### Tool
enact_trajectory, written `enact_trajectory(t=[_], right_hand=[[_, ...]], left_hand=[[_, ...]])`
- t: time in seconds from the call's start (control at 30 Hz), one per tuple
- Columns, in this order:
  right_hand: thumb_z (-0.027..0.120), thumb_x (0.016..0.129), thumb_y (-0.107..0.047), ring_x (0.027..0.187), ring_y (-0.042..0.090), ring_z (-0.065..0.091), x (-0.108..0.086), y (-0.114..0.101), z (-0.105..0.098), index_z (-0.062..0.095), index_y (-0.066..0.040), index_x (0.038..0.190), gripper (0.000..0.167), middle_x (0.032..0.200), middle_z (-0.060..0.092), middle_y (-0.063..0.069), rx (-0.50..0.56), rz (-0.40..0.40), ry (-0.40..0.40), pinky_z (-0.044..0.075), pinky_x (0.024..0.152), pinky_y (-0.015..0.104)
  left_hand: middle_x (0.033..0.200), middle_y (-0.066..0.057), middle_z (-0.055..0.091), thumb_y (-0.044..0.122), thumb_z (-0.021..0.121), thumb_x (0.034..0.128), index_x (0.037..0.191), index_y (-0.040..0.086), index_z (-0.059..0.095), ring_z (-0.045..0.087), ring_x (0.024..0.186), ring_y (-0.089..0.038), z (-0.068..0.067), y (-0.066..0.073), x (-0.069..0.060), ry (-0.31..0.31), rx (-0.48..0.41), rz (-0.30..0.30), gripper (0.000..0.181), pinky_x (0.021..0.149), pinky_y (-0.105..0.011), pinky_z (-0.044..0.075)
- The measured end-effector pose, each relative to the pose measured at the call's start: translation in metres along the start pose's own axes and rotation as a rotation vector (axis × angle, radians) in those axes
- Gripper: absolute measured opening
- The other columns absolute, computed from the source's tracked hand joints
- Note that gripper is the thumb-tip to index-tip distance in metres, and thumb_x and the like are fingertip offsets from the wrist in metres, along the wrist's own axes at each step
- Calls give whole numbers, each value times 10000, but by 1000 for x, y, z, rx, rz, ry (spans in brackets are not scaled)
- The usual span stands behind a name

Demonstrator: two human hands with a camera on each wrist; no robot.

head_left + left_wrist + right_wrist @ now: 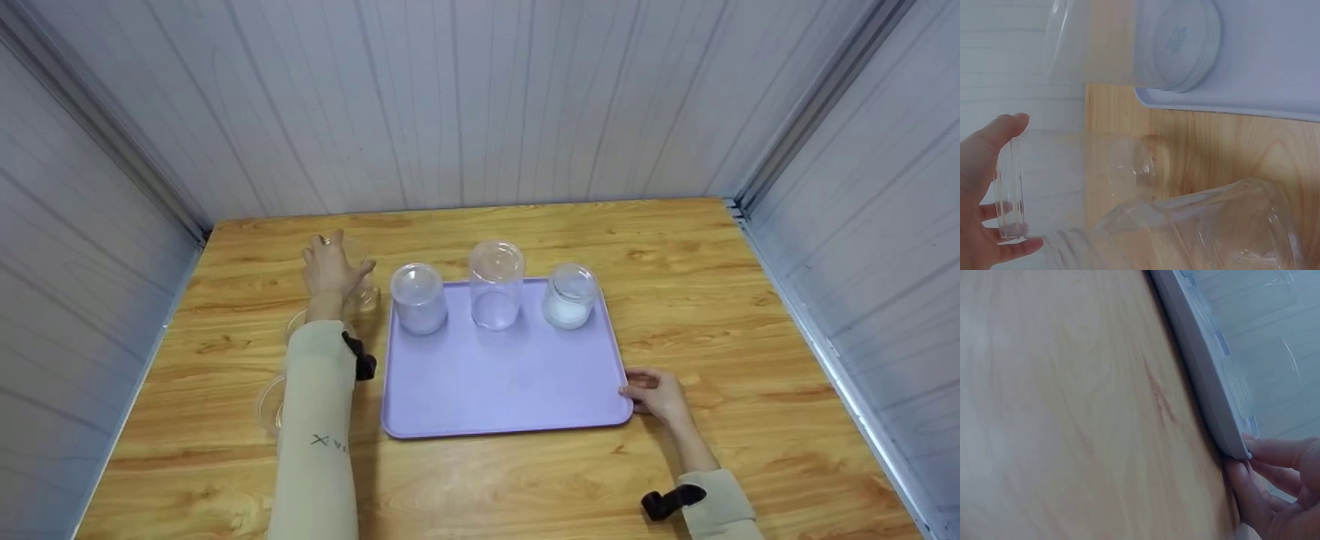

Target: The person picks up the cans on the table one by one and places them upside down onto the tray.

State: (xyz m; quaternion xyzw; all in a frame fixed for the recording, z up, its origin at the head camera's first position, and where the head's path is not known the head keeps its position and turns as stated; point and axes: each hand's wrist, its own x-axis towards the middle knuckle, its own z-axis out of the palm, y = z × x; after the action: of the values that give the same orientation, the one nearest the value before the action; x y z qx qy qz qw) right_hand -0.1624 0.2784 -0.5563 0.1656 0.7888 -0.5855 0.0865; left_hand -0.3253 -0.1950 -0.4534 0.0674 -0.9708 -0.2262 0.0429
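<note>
Presently: clear jar within the left hand's span, lilac tray pinched at its near right corner

We note the clear jar [1072, 169] on the far left side of the wooden table [525, 484], off the tray and just beyond its far left corner. Whether its base rests on the wood or is slightly raised, we cannot tell.

The left hand [330, 274] is spread wide about the jar's upper rim, thumb on the side toward the tray and fingers round the other; we cannot tell whether they press firmly. The right hand [660, 394] pinches the lilac tray [502, 390] at its near right corner, fingers nearly together with the rim between them.

Along the tray's far side we record a left jar [420, 304], a tall middle jar [495, 292] and a right jar [570, 300], whitish low down. A ribbed clear container [1235, 230] lies near the held-about jar in the left wrist view.

We judge the jar light, thin-walled and smooth, so liable to slip; plastic or glass we cannot settle, so we treat it as fragile. Best hold: opposed thumb and fingers just below the rim, squeezing lightly. The tray looks stiff; its raised edge offers a sound grip.
</note>
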Motion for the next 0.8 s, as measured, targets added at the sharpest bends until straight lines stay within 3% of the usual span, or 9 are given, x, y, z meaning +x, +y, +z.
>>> enact_trajectory(t=[0.17, 0.33, 0.6, 0.8], right_hand=[[657, 745, 37, 660, 133, 607, 0, 1, 1, 507, 138, 1124, 419, 850, 644, 148, 0, -15, -6, 516, 523, 268], [667, 744, 19, 657, 120, 598, -1, 0, 0, 522, 129, 1119, 416, 803, 642, 96, -27, -6, 5, 515, 528, 262], [672, 740, 21, 669, 125, 600, -3, -1, 2, 527, 128, 1114, 415, 851, 642, 144, -27, -7, 23, 518, 538, 270], [658, 753, 21, 678, 99, 595, -5, 1, 4, 528, 132, 1110, 396, 884, 642, 180, -53, -54, 41, 517, 540, 262]], left_hand=[[1305, -275, 259, 399, 641, 770, 1368, 66, 290, 290, 1157, -413, -6, 3, 0, 38, -15, 14, 768, 870, -518, 366], [1308, -266, 278, 425, 638, 761, 1370, 79, 295, 298, 1157, -407, -13, 10, -2, 90, -41, 73, 780, 904, -492, 338], [1329, -220, 266, 451, 644, 750, 1363, 101, 317, 295, 1184, -366, -22, 18, -6, 156, -99, 109, 778, 918, -485, 332], [1282, -194, 313, 452, 665, 731, 1342, 109, 357, 327, 1155, -335, -25, 20, -10, 226, -150, 125, 765, 895, -450, 360]])
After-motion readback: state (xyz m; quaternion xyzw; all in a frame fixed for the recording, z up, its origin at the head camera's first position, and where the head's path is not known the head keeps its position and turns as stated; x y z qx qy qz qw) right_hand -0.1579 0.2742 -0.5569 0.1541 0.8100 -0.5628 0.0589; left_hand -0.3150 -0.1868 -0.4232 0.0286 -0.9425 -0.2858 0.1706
